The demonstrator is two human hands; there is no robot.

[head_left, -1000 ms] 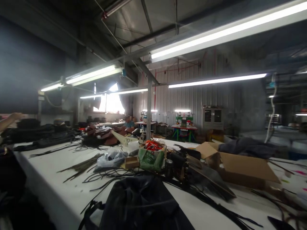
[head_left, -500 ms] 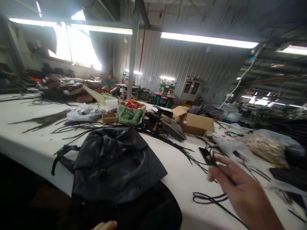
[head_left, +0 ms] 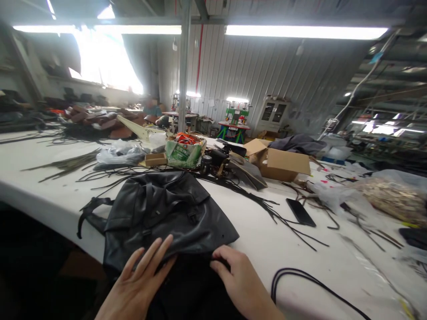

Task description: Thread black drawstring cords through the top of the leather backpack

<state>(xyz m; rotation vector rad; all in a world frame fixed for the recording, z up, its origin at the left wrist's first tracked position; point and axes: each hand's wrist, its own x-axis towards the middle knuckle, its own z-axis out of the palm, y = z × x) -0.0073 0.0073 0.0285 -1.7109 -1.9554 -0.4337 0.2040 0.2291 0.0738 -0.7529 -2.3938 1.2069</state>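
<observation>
A black leather backpack (head_left: 167,213) lies flat on the white table (head_left: 253,231), its near edge hanging over the table's front. My left hand (head_left: 140,280) rests flat on the bag's near edge with its fingers spread. My right hand (head_left: 238,280) touches the bag's lower right corner, fingertips curled at the edge; whether it grips the leather I cannot tell. A black strap loop (head_left: 91,213) sticks out at the bag's left side.
A black phone (head_left: 300,212) lies to the right. Black cords (head_left: 300,280) trail over the table. Behind the bag stand a green box (head_left: 183,151), a cardboard box (head_left: 283,162), plastic bags (head_left: 120,155) and leather pieces (head_left: 96,122). A person sits far back.
The view has swung down from the ceiling lights to the table. Both my hands have come in; the right one moved left from near the phone onto the bag's edge.
</observation>
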